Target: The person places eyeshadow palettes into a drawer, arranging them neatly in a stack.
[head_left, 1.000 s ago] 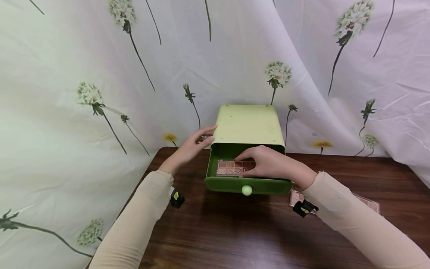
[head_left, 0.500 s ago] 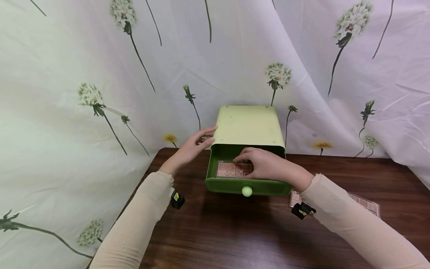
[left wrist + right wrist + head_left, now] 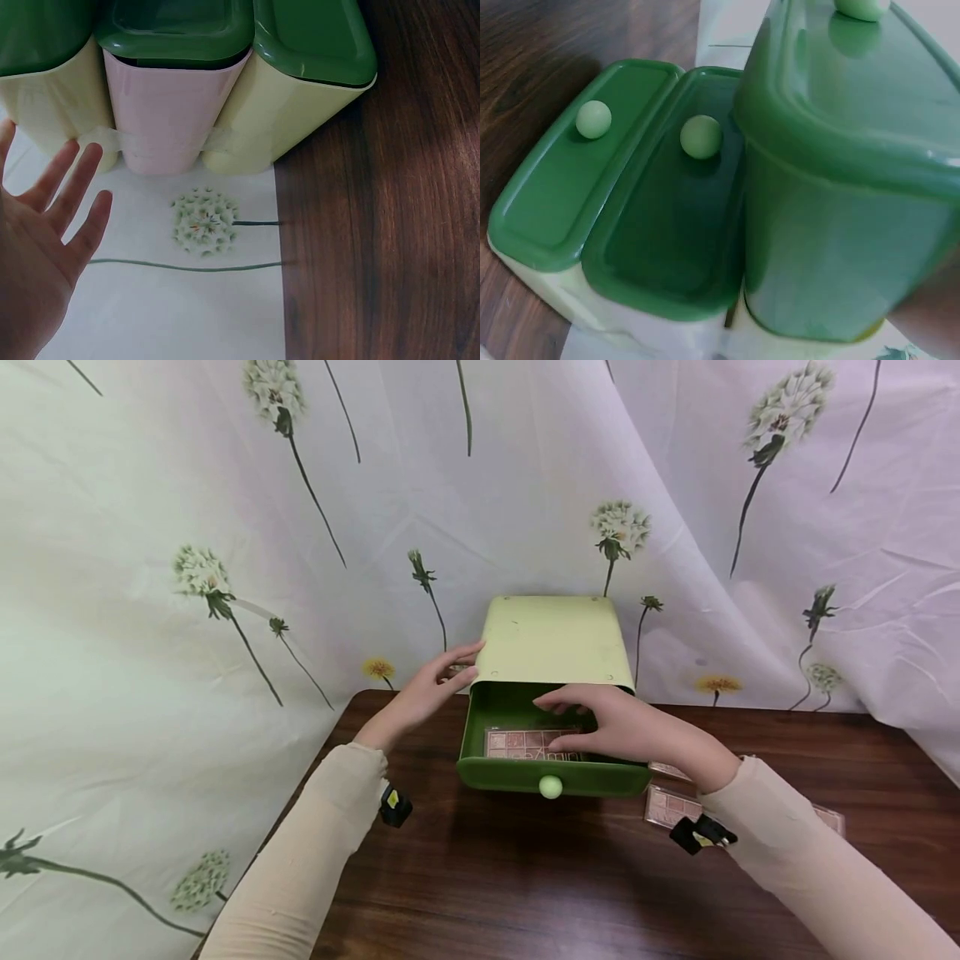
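Inside the pulled-out green drawer (image 3: 487, 774), a rectangular clear-lidded pink palette (image 3: 516, 743) is seen lying toward the near side, shifted nearer than just before. Its far edge has been let go by the right hand (image 3: 630, 722), whose thumb and fingers are parted; whether the thumb still touches it cannot be told. By judgement, the palette has been freed to rest there. At left, the pale-yellow boxy cabinet (image 3: 555, 639) is touched by the spread left hand (image 3: 427, 693). Similar flat palettes (image 3: 670, 807) are noted at right on the dark-brown wooden table (image 3: 480, 877).
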Demonstrator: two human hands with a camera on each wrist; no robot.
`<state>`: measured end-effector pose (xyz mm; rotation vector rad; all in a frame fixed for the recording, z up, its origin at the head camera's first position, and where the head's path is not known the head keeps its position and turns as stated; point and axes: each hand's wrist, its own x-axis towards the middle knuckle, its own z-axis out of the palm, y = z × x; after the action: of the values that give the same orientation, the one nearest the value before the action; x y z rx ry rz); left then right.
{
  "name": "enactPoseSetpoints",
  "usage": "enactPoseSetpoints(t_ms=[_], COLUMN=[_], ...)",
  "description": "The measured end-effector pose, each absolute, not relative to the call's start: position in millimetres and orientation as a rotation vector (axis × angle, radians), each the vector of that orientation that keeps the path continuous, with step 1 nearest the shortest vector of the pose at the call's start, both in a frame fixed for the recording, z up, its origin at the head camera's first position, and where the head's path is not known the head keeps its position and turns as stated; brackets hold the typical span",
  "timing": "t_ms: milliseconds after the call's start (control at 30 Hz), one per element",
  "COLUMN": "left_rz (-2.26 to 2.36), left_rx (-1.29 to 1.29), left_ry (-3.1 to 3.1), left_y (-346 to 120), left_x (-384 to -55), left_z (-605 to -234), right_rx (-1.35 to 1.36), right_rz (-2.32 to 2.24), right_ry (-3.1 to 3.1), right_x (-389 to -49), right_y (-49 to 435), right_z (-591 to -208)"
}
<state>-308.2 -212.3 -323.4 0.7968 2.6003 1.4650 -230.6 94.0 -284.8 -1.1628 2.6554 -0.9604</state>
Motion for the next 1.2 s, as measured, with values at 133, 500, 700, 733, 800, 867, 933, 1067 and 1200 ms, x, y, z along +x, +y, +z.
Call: enactPoseSetpoints(t_ms=[133,500,700,733,800,867,933,1067,1200], left_rz=[1.461,1.438,1.439,1.442,1.445,1.448,1.443,1.441,1.444], left_rx=[0.794,0.754,0.721,0.725,0.738,0.755,0.770,0.764,0.760], left_ry=[2.606,2.644,2.641,2.638,2.636,2.632,2.630,2.632,2.632], left_y=[-213,-211,-210,-209,-209,-208,-207,-206,-206], left_x=[-308,-306,-303,-303,-303,-302,-301,-299,-298], left_z=[-324,-323,-320,-319,-319,-319,-320,-320,-319], right_rx=[-1.177,-1.358,-1.493,-1.498,-1.505,-1.472,-1.416,-1.325,-1.221], right_rz=[-1.084,-1.274,-1.402,-1.412,-1.414,-1.421,-1.436,-1.452,-1.403], right_ry=[2.649,2.783,2.824,2.837,2.864,2.896,2.927,2.980,3.053], right_x=[-222,-194,-181,-179,-175,-172,-168,-162,-157], right_y=[109,148,165,168,175,182,189,202,214], right_z=[-286,-300,-311,-312,-316,-320,-325,-338,-351])
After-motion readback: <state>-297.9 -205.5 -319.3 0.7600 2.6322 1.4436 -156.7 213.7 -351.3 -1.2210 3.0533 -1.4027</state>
